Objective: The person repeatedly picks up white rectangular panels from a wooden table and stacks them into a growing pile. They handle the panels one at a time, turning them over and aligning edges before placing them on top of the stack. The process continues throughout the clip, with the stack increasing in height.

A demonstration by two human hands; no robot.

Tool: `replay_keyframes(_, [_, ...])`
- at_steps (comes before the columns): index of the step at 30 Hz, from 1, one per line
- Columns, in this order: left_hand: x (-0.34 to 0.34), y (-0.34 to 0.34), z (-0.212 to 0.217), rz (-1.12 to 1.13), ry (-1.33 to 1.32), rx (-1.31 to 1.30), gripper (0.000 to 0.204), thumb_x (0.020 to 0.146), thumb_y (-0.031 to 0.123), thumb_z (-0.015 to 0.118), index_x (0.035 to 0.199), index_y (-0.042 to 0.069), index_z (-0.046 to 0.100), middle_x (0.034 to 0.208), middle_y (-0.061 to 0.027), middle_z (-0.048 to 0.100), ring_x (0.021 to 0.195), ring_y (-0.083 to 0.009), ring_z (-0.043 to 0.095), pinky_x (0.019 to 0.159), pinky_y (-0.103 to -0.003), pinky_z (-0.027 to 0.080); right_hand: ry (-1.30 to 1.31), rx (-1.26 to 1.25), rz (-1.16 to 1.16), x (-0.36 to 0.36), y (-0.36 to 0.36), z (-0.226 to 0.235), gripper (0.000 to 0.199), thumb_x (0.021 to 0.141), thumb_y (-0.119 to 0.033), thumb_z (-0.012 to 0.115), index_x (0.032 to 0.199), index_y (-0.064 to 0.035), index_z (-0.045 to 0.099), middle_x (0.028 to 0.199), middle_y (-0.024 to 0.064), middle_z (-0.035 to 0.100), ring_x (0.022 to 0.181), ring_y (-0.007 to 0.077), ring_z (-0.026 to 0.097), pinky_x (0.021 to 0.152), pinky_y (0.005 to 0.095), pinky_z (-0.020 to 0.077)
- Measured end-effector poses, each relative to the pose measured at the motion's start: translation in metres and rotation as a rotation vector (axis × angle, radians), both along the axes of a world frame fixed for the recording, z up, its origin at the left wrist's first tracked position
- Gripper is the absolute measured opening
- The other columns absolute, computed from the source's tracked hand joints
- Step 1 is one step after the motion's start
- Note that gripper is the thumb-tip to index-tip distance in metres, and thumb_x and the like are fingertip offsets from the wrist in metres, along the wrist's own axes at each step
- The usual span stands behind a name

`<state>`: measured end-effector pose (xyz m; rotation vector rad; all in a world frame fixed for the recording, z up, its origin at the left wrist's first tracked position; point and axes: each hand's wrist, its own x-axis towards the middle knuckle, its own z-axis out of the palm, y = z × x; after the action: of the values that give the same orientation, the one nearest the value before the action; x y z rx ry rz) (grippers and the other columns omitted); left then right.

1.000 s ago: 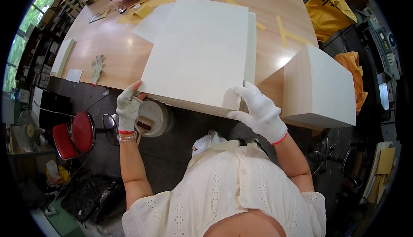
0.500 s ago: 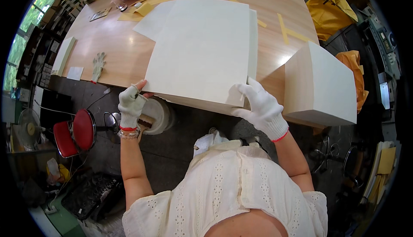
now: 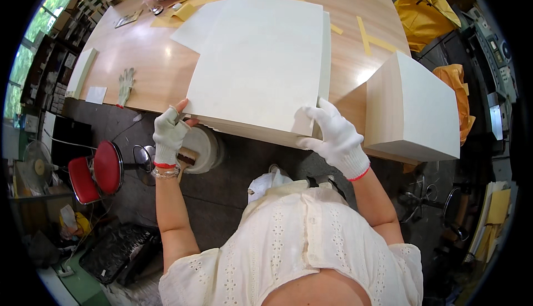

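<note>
In front of me a large stack of white paper sheets [image 3: 255,61] lies on the wooden table, its near edge along the table's front. My left hand [image 3: 169,134], in a white knit glove that leaves thumb and forefinger bare, grips the near left corner between those two fingers. Gloved in white with a red cuff, my right hand [image 3: 336,136] is wrapped round the near right corner, thumb on the front side and fingers on the right side. Part of the thumb's contact is hidden. Some sheets stick out on the stack's far left and right sides.
A second tall paper stack [image 3: 427,106] stands at the table's right edge. A spare glove [image 3: 126,86] lies on the left. Yellow paper scraps [image 3: 189,11] and tape rolls are at the back. Below the front edge sit a white bucket [image 3: 202,148] with a brush [image 3: 187,156] and a red chair [image 3: 105,167].
Both hands stay at the stack's near corners, with only a very slight shift in the view. The papers look the same.
</note>
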<state>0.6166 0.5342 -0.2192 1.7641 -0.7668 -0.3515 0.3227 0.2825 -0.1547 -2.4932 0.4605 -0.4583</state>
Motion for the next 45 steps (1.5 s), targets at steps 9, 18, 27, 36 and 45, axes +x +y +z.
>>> replay_keyframes(9, [-0.006, 0.003, 0.004, 0.006, 0.052, -0.034, 0.044, 0.079, -0.019, 0.053, 0.123, -0.01, 0.057, 0.101, -0.0113, 0.065, 0.097, -0.0183, 0.066, 0.084, -0.031, 0.059, 0.039, 0.01, -0.011, -0.002, 0.001, 0.0, 0.059, 0.068, -0.018, 0.083, 0.118, -0.0149, 0.052, 0.123, 0.0126, 0.054, 0.097, 0.0366, 0.061, 0.077, 0.0426, 0.0523])
replay_keyframes(18, [-0.014, -0.002, 0.024, 0.005, -0.118, 0.106, 0.041, 0.079, -0.018, 0.053, 0.119, -0.011, 0.059, 0.1, -0.0145, 0.068, 0.092, -0.0181, 0.068, 0.081, -0.03, 0.059, 0.04, 0.138, -0.035, -0.004, 0.004, 0.0, 0.064, 0.067, -0.009, 0.082, 0.124, -0.0133, 0.052, 0.134, 0.0167, 0.049, 0.112, 0.0365, 0.056, 0.091, 0.0374, 0.0489])
replay_keyframes(27, [-0.013, 0.0, 0.019, 0.016, -0.309, 0.159, 0.042, 0.077, -0.015, 0.059, 0.118, -0.007, 0.061, 0.099, -0.0184, 0.07, 0.089, -0.0202, 0.07, 0.077, -0.029, 0.057, 0.077, 0.094, 0.03, -0.015, -0.007, -0.003, 0.063, 0.072, -0.017, 0.081, 0.128, -0.0202, 0.053, 0.143, 0.0167, 0.043, 0.11, 0.035, 0.059, 0.088, 0.038, 0.0519])
replay_keyframes(36, [-0.011, 0.009, 0.015, 0.028, -0.521, 0.301, 0.052, 0.075, -0.014, 0.065, 0.125, -0.004, 0.058, 0.1, -0.0154, 0.07, 0.089, -0.0178, 0.067, 0.078, -0.028, 0.053, -0.059, 0.219, 0.097, -0.019, -0.007, -0.012, 0.064, 0.073, -0.012, 0.08, 0.131, -0.0183, 0.053, 0.146, 0.0204, 0.04, 0.119, 0.0355, 0.055, 0.091, 0.0351, 0.0513])
replay_keyframes(45, [-0.05, -0.004, 0.052, 0.103, -0.753, 0.008, 0.044, 0.093, 0.003, 0.05, 0.136, -0.004, 0.046, 0.122, -0.0167, 0.059, 0.105, -0.0227, 0.058, 0.095, -0.036, 0.045, -0.234, 0.493, 0.114, -0.103, -0.025, -0.05, 0.041, 0.09, -0.024, 0.067, 0.127, -0.0098, 0.057, 0.119, 0.0154, 0.062, 0.095, 0.0301, 0.064, 0.084, 0.0333, 0.0527])
